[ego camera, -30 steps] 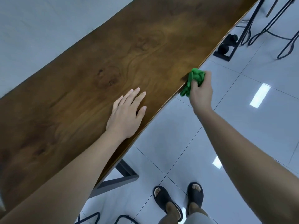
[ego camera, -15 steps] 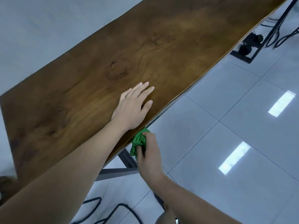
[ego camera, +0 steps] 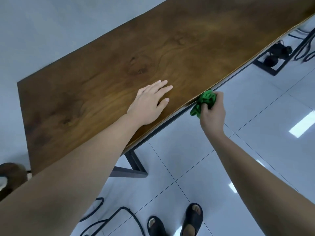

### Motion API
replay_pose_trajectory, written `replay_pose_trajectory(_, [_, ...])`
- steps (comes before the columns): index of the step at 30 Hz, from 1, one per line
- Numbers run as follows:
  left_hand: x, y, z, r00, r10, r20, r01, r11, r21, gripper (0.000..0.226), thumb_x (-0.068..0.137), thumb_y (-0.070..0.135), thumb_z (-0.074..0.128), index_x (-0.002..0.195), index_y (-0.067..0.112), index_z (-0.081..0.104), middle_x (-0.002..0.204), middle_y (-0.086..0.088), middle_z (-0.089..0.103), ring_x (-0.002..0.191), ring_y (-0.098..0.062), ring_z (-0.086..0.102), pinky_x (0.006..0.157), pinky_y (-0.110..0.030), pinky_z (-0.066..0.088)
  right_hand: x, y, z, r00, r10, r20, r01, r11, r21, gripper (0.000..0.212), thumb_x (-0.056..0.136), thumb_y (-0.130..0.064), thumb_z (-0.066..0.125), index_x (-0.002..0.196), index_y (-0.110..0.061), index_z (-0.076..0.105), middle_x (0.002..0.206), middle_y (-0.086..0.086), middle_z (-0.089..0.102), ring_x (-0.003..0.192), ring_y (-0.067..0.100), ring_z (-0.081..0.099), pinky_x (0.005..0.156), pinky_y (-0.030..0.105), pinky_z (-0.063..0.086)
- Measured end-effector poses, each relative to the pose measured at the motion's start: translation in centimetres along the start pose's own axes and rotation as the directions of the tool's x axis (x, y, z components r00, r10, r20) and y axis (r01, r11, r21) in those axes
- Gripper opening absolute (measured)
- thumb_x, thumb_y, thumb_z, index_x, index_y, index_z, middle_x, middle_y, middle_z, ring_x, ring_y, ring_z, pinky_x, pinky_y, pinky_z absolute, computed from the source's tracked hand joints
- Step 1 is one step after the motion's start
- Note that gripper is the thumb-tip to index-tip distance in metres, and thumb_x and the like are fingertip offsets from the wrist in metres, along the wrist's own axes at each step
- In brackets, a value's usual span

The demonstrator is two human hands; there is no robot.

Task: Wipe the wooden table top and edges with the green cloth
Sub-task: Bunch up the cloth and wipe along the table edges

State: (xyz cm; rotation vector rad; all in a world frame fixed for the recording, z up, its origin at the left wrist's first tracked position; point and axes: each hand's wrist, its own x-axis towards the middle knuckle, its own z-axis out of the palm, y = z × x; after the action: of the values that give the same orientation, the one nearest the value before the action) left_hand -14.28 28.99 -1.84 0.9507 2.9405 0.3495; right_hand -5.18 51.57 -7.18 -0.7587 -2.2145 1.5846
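Observation:
A long dark wooden table top (ego camera: 105, 68) runs diagonally from lower left to upper right. My left hand (ego camera: 150, 102) lies flat on it near the front edge, fingers straight and spread. My right hand (ego camera: 212, 111) grips a bunched green cloth (ego camera: 204, 101) and holds it against the table's front edge, just right of my left hand. Part of the cloth hangs below the edge.
A black metal table frame leg (ego camera: 134, 164) stands under the near end. Black cables (ego camera: 109, 218) lie on the glossy white tile floor near my sandalled feet (ego camera: 177, 222). A black frame foot with dark round objects (ego camera: 272, 60) sits at the far right. A brown object (ego camera: 10, 176) is at the left edge.
My right hand with the cloth slid left along the front edge past my left hand, then came back to the right of it. My left hand stayed flat on the top.

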Motion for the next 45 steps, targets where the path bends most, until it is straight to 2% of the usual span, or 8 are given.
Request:
replay_pose_trajectory(10, [-11.1,-4.9,-4.7,0.993,-0.104,-0.048,0.098,0.990,-0.106,0.052,0.114,0.050,0.050,0.165,0.038,0.044,0.172,0.011,0.042,0.160,-0.012,0.036,0.131,-0.048,0.025,-9.3,-2.1,5.5,0.999,0.019,0.035,-0.020,1.000,0.009,0.033,0.102,-0.006,0.045,0.117,-0.035,0.042,0.097,-0.007,0.065,0.084,0.008,0.064,0.065,0.033,0.048])
replay_pose_trajectory(14, [-19.5,-9.5,-5.9,0.974,-0.225,-0.026,0.222,0.971,-0.088,0.053,0.114,0.053,0.048,0.165,0.039,0.043,0.173,0.013,0.039,0.160,-0.012,0.034,0.133,-0.052,0.025,-16.6,-4.0,8.5,0.996,0.002,0.092,-0.010,0.996,0.091,0.033,0.105,0.003,0.043,0.117,-0.027,0.045,0.090,-0.002,0.063,0.066,-0.002,0.064,0.051,0.015,0.044])
replay_pose_trajectory(18, [-26.0,-13.0,-6.7,0.927,-0.373,-0.039,0.370,0.927,-0.068,0.057,0.112,0.059,0.047,0.165,0.040,0.040,0.175,0.012,0.036,0.160,-0.015,0.036,0.131,-0.053,0.024,-24.1,-4.5,12.1,0.983,0.013,0.185,-0.041,0.988,0.148,0.043,0.105,-0.001,0.044,0.110,-0.044,0.047,0.096,0.006,0.071,0.077,0.014,0.071,0.063,0.035,0.058])
replay_pose_trajectory(21, [-29.9,-14.6,-6.6,0.910,-0.412,-0.041,0.409,0.910,-0.060,0.058,0.112,0.061,0.043,0.166,0.039,0.040,0.176,0.011,0.035,0.161,-0.016,0.033,0.133,-0.056,0.026,-30.0,-5.0,14.6,0.957,-0.024,0.288,-0.031,0.982,0.186,0.053,0.107,0.003,0.049,0.106,-0.050,0.050,0.100,0.002,0.071,0.084,0.014,0.070,0.071,0.027,0.057])
replay_pose_trajectory(28, [-34.5,-16.1,-5.3,0.885,-0.458,-0.080,0.454,0.888,-0.067,0.060,0.113,0.058,0.043,0.168,0.036,0.037,0.178,0.008,0.030,0.166,-0.018,0.021,0.133,-0.050,0.020,-42.2,-6.0,21.3,0.833,-0.025,0.553,-0.101,0.976,0.195,0.032,0.107,-0.005,0.051,0.112,-0.037,0.056,0.102,0.004,0.066,0.087,0.029,0.067,0.070,0.052,0.063])
replay_pose_trajectory(35, [-34.7,-15.9,-4.2,0.867,-0.478,-0.143,0.474,0.878,-0.066,0.055,0.114,0.057,0.038,0.166,0.037,0.041,0.177,0.009,0.032,0.166,-0.018,0.022,0.134,-0.049,0.020,-42.1,-6.8,20.4,0.742,-0.076,0.666,-0.050,0.985,0.168,0.034,0.104,0.002,0.056,0.105,-0.033,0.058,0.095,-0.004,0.070,0.086,0.021,0.069,0.070,0.042,0.061])
replay_pose_trajectory(40, [-34.8,-15.9,-4.1,0.864,-0.474,-0.171,0.469,0.880,-0.072,0.053,0.115,0.054,0.039,0.165,0.036,0.044,0.176,0.008,0.034,0.165,-0.018,0.024,0.132,-0.047,0.020,-35.7,-6.5,16.9,0.860,0.042,0.508,-0.112,0.988,0.107,0.030,0.105,0.005,0.056,0.104,-0.025,0.053,0.084,-0.003,0.070,0.065,0.002,0.067,0.057,0.019,0.055])
replay_pose_trajectory(45, [-34.6,-15.8,-4.0,0.858,-0.481,-0.184,0.474,0.877,-0.079,0.053,0.115,0.053,0.038,0.164,0.035,0.046,0.175,0.008,0.036,0.164,-0.018,0.026,0.132,-0.048,0.023,-28.1,-6.6,13.7,0.974,0.145,0.174,-0.163,0.982,0.095,0.023,0.100,0.001,0.049,0.116,-0.016,0.051,0.094,0.000,0.064,0.071,0.004,0.068,0.058,0.033,0.060])
